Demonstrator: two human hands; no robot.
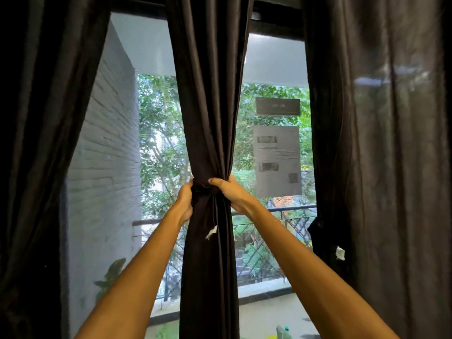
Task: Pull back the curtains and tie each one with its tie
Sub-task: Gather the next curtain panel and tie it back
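Note:
A dark brown middle curtain hangs gathered in front of the window. My left hand grips its left side at the pinched waist, and my right hand grips its right side at the same height. A dark band of cloth, the tie, runs between the two hands around the bunch. A small white tag hangs just below. Another dark curtain hangs pulled aside at the left. A third curtain hangs at the right, with a dark tie and white tag on its inner edge.
Behind the curtains is a glass window with papers stuck on its right pane. Outside are a white brick wall, a balcony railing and trees.

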